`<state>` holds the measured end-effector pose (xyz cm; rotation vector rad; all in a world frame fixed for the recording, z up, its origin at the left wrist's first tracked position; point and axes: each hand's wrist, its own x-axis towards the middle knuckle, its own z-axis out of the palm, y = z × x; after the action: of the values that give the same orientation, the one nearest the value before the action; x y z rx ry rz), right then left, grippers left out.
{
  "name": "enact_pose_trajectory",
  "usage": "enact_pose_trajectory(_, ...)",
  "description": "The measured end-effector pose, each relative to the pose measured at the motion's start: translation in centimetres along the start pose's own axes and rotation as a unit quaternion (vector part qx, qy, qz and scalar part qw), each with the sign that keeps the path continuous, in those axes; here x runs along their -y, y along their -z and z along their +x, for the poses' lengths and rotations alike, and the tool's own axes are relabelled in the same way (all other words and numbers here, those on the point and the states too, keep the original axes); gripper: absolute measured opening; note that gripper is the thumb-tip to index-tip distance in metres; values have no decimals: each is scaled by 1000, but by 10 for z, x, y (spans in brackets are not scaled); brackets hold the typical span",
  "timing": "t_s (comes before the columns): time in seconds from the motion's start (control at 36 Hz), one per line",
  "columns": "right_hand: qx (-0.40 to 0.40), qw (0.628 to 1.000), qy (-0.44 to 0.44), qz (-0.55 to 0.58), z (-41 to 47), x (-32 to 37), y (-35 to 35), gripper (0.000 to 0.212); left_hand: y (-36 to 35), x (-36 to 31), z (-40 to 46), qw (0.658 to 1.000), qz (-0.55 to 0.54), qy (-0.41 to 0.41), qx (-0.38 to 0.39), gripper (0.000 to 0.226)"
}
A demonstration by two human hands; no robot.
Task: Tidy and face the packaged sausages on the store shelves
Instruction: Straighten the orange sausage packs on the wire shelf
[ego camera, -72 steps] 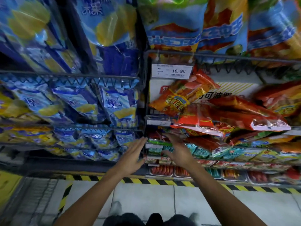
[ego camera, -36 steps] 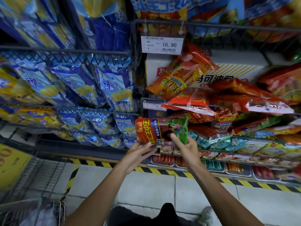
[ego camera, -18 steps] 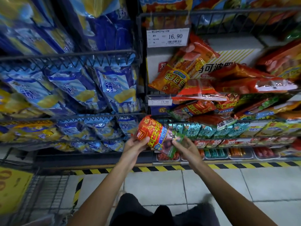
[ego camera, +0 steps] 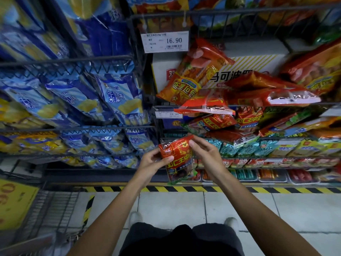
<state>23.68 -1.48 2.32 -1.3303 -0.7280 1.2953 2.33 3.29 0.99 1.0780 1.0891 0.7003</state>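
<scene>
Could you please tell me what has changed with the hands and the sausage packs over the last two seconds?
Both hands reached into the lower shelf, pulled out a red sausage pack and turned it from lying sideways to upright. The left hand now grips its left edge and the right hand pinches its top corner, clear of the shelf. The packs piled on the upper shelves and the price tag look unchanged.

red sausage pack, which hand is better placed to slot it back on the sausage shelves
Probably the right hand: it pinches the red sausage pack at its top, on the sausage shelves' side. The left hand grips the far edge.
</scene>
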Motion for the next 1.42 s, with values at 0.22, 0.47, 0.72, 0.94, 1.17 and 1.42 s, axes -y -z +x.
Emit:
enact_pose_trajectory(0.22,-24,999,1,22,2,-2,3,41,8,-4,6,999,19,0,40,44)
enact_pose_trajectory(0.47,-94,993,67,7,2,0,-2,25,0,-24,9,996,37,-22,79,44)
enact_pose_trajectory(0.72,-99,989,109,-3,-7,4,-5,12,-3,-25,4,997,14,-63,44,32)
enact_pose_trajectory(0.94,-65,990,125,-26,-9,2,-5,10,-11,-19,-1,994,-84,-45,-45,29)
enact_pose_trajectory(1.17,-53,994,98,-19,-8,-3,0,25,-13,-18,-5,992,-125,-23,-21,32)
enact_pose_trajectory(1.42,102,961,43,-254,-6,-26,14,64,-12,-19,-3,996,-81,-41,-2,31)
